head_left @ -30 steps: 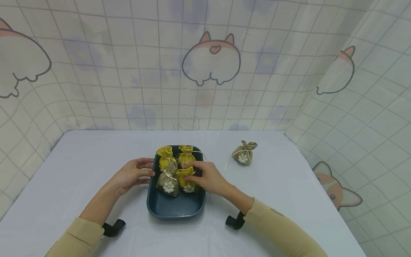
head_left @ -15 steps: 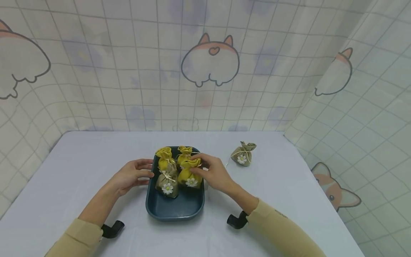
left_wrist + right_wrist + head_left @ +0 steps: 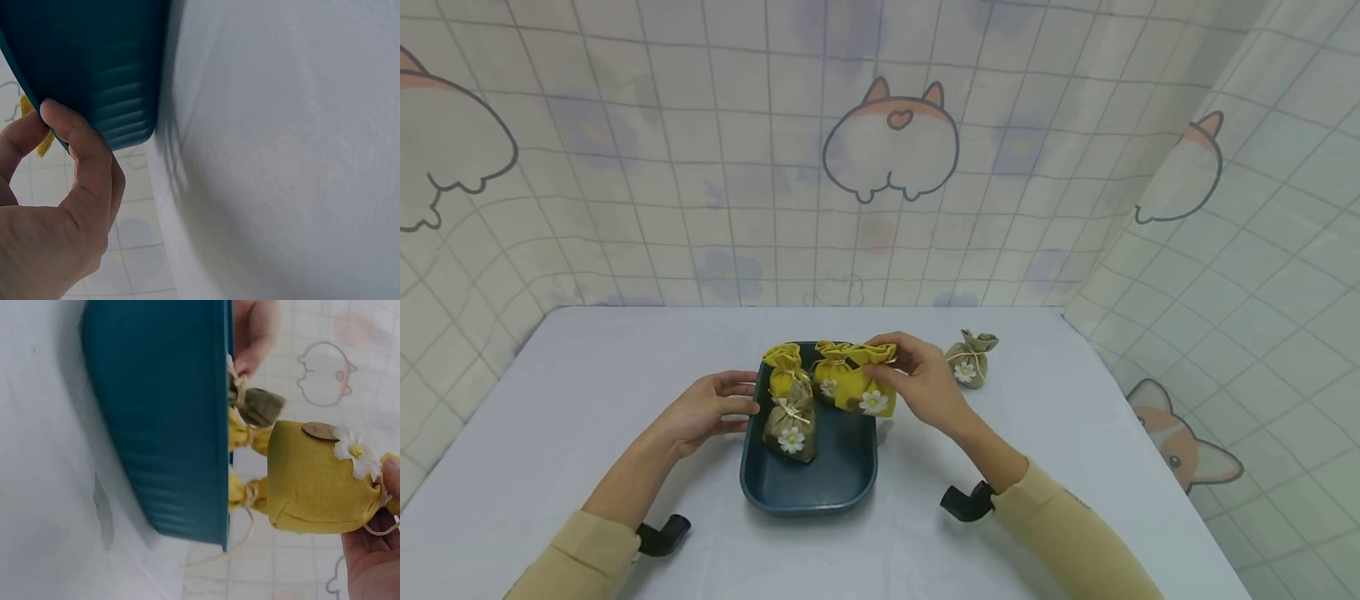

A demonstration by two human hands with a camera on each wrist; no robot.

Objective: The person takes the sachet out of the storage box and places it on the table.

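My right hand [image 3: 928, 383] pinches a yellow drawstring pouch [image 3: 312, 481] by its gathered neck. The pouch, trimmed with a white daisy, hangs above the right rim of a dark teal tray [image 3: 808, 487]. At the tray's left edge my left hand [image 3: 711, 410] grips the rim between thumb and fingers [image 3: 81, 134]. Inside the tray, a tan pouch [image 3: 790, 429] with a daisy stands at the left, in front of a yellow pouch [image 3: 784, 362]. Another yellow pouch [image 3: 827, 379] sits at the back right, partly covered by the held one.
A tan pouch [image 3: 967, 362] with a daisy stands on the white table [image 3: 1045, 442], behind and right of my right hand. Black angled pieces [image 3: 664, 536] show at both wrists. A tiled-pattern curtain [image 3: 760, 167] surrounds the table's back and sides.
The held yellow pouch has been lifted out of the tray's right side and moved up and to the right with my right hand. My left hand stays at the rim.
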